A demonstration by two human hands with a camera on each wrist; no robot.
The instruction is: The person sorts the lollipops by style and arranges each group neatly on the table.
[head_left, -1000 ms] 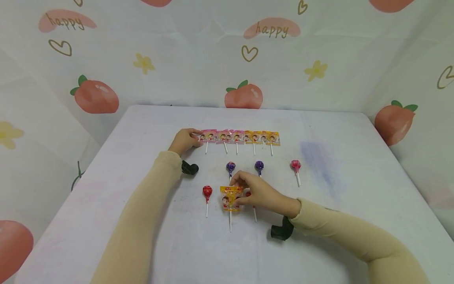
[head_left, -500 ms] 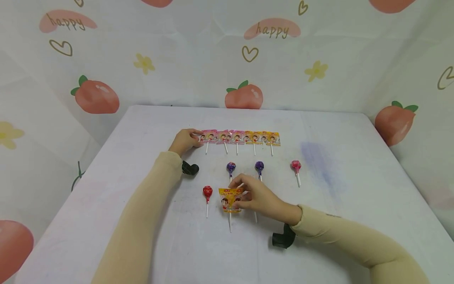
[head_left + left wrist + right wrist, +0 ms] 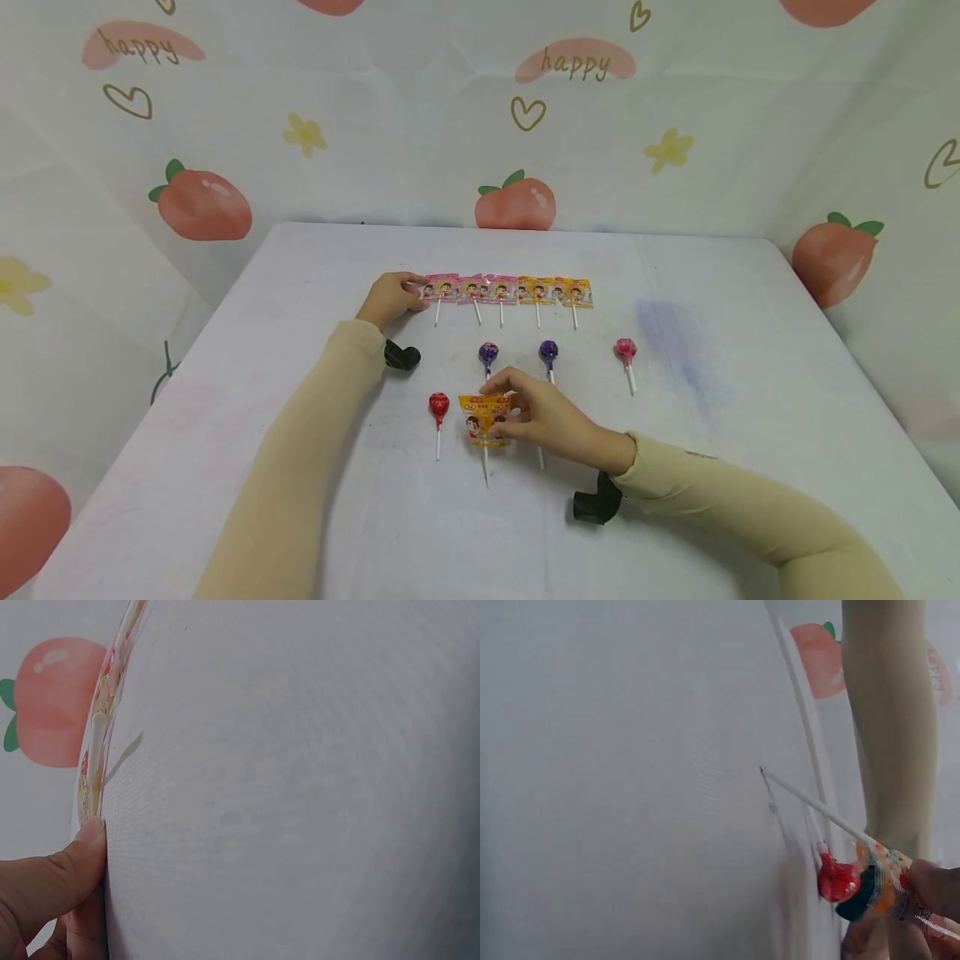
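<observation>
My right hand (image 3: pixel 558 423) pinches a lollipop in a flat orange-yellow wrapper (image 3: pixel 480 423) printed with a cartoon child. Its white stick points toward me, and in the right wrist view the stick's tip (image 3: pixel 763 771) is close over the table. At the left end of the back row, my left hand (image 3: pixel 392 298) pinches the edge of a pink-wrapped lollipop (image 3: pixel 442 288) between thumb (image 3: pixel 88 840) and fingers. Two more pink-wrapped lollipops (image 3: pixel 487 290) and two orange-wrapped ones (image 3: pixel 555 292) continue that row. A lollipop stick (image 3: pixel 541 458) shows from behind my right hand, its head mostly hidden.
A red ball lollipop (image 3: pixel 438 408) lies left of the held one. Two purple lollipops, one on the left (image 3: pixel 488 353) and one on the right (image 3: pixel 549 352), lie beyond my right hand. A pink lollipop (image 3: pixel 626 352) rests farther right. Black wrist cameras (image 3: pixel 597 502) hang under both forearms.
The right hand has shifted the orange-wrapped lollipop slightly left, and its wrapper has tilted a little. My left hand and the back row have stayed put.
</observation>
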